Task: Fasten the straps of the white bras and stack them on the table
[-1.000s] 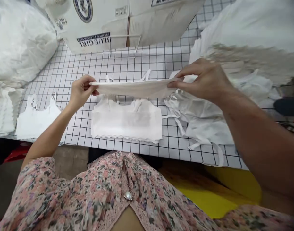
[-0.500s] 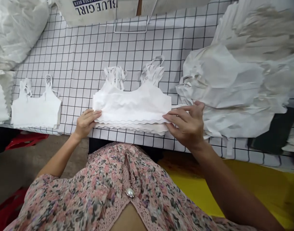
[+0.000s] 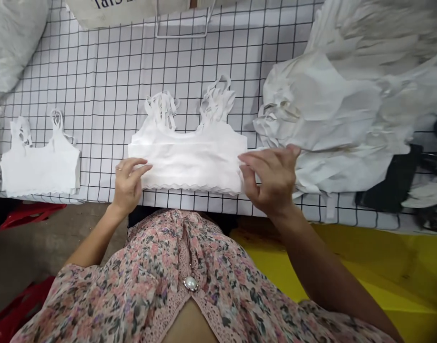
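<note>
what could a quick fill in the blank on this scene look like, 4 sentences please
The left hand wears a ____ on one finger.
The white cropped top under the right hand lies on a white cover printed with a black ____.
A second white top lies to the ____ of that one.
The floral blouse fastens with a ____ button.

Missing words: ring; grid; left; pearl

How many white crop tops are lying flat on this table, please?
2: a crop top at the far left, another crop top mid-table under the left hand and right hand. More may lie hidden beneath it or in the crumpled white heap at right.
</note>
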The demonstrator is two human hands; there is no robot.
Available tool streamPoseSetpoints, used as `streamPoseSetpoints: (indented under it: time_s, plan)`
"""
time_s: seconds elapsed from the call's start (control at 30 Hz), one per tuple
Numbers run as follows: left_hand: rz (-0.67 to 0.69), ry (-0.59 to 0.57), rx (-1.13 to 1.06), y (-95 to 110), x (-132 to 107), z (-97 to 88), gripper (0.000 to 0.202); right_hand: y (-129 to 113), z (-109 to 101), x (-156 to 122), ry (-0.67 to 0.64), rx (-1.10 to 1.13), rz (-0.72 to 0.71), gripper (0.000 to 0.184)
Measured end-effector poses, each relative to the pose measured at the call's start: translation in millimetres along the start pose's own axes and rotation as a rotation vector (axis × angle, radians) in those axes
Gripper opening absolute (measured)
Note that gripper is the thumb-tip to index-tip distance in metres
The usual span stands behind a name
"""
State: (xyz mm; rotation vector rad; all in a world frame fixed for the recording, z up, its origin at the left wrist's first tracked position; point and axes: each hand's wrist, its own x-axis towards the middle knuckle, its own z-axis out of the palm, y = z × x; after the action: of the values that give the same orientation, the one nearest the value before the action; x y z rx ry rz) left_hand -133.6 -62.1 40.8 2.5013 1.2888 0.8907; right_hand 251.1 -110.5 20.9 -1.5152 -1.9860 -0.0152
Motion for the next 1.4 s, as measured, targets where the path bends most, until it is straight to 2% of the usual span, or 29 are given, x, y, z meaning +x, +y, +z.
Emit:
streamPoseSetpoints:
  time_s: [0.07,0.17,0.27,0.37,0.4,0.47,0.5,0.57,0.67,0.73,0.77,0.83,0.9,0.93,0.97,1.03,1.1,1.17,1.23,1.3,1.4]
  plan:
    - [0.031,-0.082,0.035,5.1,3.7,17.7,0.049,5.6,11.9,16.4,-0.096,-0.013,0.155,0.03]
    - [0.059,-0.169,0.136,3.8,2.1,40.1,0.061,20.6,24.5,34.6,-0.261,-0.04,0.26,0.028]
    - [0.075,-0.203,0.183,-1.4,-1.4,48.1,0.073,33.1,23.5,44.2,-0.358,-0.077,0.294,0.019]
    - [0.08,-0.216,0.159,-3.2,-1.7,47.5,0.078,26.7,16.3,47.6,-0.334,-0.145,0.326,0.017]
    - [0.076,-0.22,0.143,-2.7,-1.5,47.3,0.081,18.3,15.3,46.3,-0.296,-0.171,0.317,0.02]
    - [0.062,-0.23,0.119,-0.2,-2.0,47.9,0.087,-5.3,16.5,36.5,-0.252,-0.174,0.234,0.038]
    - [0.051,-0.237,0.113,1.6,-3.0,48.7,0.089,-17.9,17.9,27.3,-0.259,-0.143,0.162,0.049]
    - [0.035,-0.251,0.117,5.4,-6.0,50.5,0.092,-36.7,18.5,1.9,-0.367,-0.08,0.012,0.071]
    - [0.023,-0.266,0.137,10.4,-9.2,50.6,0.091,-34.6,7.1,-32.4,-0.372,-0.166,-0.009,0.083]
    - [0.019,-0.26,0.131,12.0,-7.3,46.9,0.085,-19.5,-6.3,-32.7,-0.317,-0.19,-0.021,0.082]
    - [0.018,-0.246,0.118,12.2,-5.0,44.2,0.08,-12.4,-12.1,-23.1,-0.278,-0.16,-0.042,0.078]
    - [0.019,-0.193,0.092,11.0,1.4,38.8,0.065,-5.7,-16.1,14.4,-0.181,-0.039,-0.1,0.062]
    - [0.027,-0.127,0.088,8.8,7.4,36.4,0.054,-11.3,-4.3,67.9,-0.097,0.085,-0.138,0.035]
    - [0.029,-0.103,0.097,7.8,9.3,37.1,0.052,-17.9,8.5,96.5,-0.094,0.109,-0.125,0.023]
    - [0.027,-0.09,0.111,7.0,10.2,39.0,0.052,-26.0,25.4,124.1,-0.114,0.13,-0.124,0.02]
    - [0.006,-0.099,0.138,6.4,8.7,45.5,0.058,-43.8,67.7,171.3,-0.208,0.158,-0.109,0.028]
    - [-0.029,-0.13,0.162,6.9,4.4,53.0,0.067,-58.8,112.3,203.3,-0.253,0.19,-0.119,0.033]
    - [-0.047,-0.148,0.187,8.1,-0.3,58.8,0.073,-66.9,147.3,220.4,-0.282,0.192,-0.129,0.042]
    - [-0.049,-0.157,0.202,9.7,-3.4,61.7,0.077,-67.6,165.4,226.7,-0.338,0.201,-0.099,0.041]
    - [-0.052,-0.169,0.19,11.4,-4.5,62.5,0.081,-63.1,166.4,227.5,-0.381,0.252,-0.021,0.029]
    - [-0.063,-0.181,0.149,13.7,-3.9,62.9,0.085,-55.2,153.0,225.0,-0.356,0.337,0.08,0.018]
